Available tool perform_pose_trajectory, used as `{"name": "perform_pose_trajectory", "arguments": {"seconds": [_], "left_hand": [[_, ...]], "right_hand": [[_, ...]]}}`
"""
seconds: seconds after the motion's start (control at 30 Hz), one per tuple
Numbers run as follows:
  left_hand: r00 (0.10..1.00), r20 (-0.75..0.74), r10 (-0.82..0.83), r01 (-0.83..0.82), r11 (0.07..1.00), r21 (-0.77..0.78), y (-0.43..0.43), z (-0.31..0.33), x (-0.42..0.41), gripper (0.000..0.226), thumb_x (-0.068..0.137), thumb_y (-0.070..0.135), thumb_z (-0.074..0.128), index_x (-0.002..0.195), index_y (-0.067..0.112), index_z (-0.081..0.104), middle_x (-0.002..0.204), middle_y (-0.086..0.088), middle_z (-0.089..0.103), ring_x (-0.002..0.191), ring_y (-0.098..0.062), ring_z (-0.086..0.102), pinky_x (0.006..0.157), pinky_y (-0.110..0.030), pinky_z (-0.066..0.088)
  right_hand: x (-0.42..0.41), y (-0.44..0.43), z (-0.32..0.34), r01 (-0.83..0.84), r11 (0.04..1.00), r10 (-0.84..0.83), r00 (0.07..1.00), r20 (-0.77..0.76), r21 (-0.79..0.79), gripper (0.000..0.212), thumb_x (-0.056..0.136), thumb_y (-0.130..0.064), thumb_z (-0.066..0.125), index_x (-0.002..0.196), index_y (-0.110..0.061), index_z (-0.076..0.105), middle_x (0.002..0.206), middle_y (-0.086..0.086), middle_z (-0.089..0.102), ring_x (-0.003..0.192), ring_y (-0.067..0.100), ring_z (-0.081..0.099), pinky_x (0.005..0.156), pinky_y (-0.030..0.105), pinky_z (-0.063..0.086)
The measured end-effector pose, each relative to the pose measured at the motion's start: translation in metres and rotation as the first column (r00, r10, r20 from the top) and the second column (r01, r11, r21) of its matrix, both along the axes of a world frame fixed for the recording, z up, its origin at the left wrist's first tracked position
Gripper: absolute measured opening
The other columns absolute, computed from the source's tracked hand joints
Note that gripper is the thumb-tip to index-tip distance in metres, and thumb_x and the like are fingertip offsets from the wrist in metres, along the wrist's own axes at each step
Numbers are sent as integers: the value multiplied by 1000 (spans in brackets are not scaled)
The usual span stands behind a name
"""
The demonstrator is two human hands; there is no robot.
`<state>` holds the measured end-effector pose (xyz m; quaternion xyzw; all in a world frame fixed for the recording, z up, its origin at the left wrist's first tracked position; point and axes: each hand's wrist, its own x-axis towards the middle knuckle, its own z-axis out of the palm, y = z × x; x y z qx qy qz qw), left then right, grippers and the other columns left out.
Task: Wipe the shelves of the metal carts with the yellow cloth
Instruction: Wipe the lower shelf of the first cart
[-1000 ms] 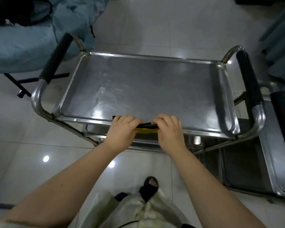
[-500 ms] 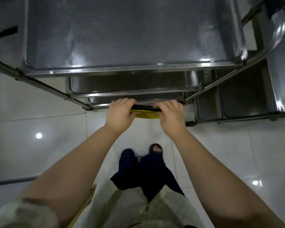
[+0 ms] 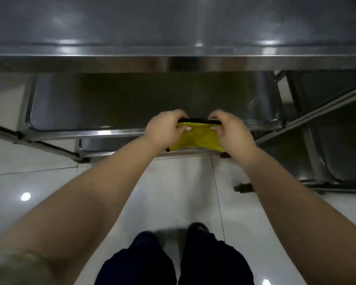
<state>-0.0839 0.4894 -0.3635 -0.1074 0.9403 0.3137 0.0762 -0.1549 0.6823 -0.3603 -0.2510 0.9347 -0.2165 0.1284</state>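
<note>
Glossy tiled floor (image 3: 49, 161) beneath a metal cart (image 3: 173, 27). At the front rim of its middle shelf (image 3: 111, 103): left grip (image 3: 164, 130) clamped on the yellow cloth (image 3: 197, 138), right grip (image 3: 232, 132) likewise. Cloth's long axis parallel to that rim, shelf pan just beyond, both grips equally near.

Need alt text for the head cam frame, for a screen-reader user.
Seen from above, a person's left hand and right hand both grip a yellow cloth at the front rim of a metal cart's lower shelf, beneath its top shelf. A second cart stands to the right on the white tiled floor.
</note>
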Motion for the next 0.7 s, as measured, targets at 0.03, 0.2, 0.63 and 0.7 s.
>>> {"name": "perform_pose_trajectory", "arguments": {"seconds": [0.03,0.2,0.63,0.7], "left_hand": [[1000,18,-4,5,1000,-28,-4,-9,-19,41,94,40,62,130,21,57,124,-5,62,111,-26,58,85,-35,49],[1000,5,0,0,992,-124,-10,-43,-80,36,98,40,56,130,26,53,124,0,58,109,-24,56,79,-33,44],[946,-221,236,-298,901,-317,-87,-98,-142,44,102,36,33,144,27,44,154,-2,36,142,-26,32,111,-47,29],[978,-108,179,-209,854,-476,-100,-112,-145,52,105,40,24,156,29,18,166,-2,5,152,-27,2,118,-55,8]], "right_hand": [[-19,-4,-11,14,1000,-14,1000,-1,7,33,96,-14,56,129,-20,58,121,11,63,112,31,56,89,37,46],[-89,-24,-52,-36,991,37,999,-2,126,44,95,-6,54,135,-22,52,135,13,54,120,35,53,92,35,45],[-29,-37,-79,-98,988,112,987,-114,119,58,96,-61,38,151,-47,22,163,-4,17,149,32,13,120,50,13],[-26,-44,-93,-157,925,183,982,-46,345,64,90,-75,20,147,-58,-4,163,-10,-14,149,38,-11,118,61,-5]]}}
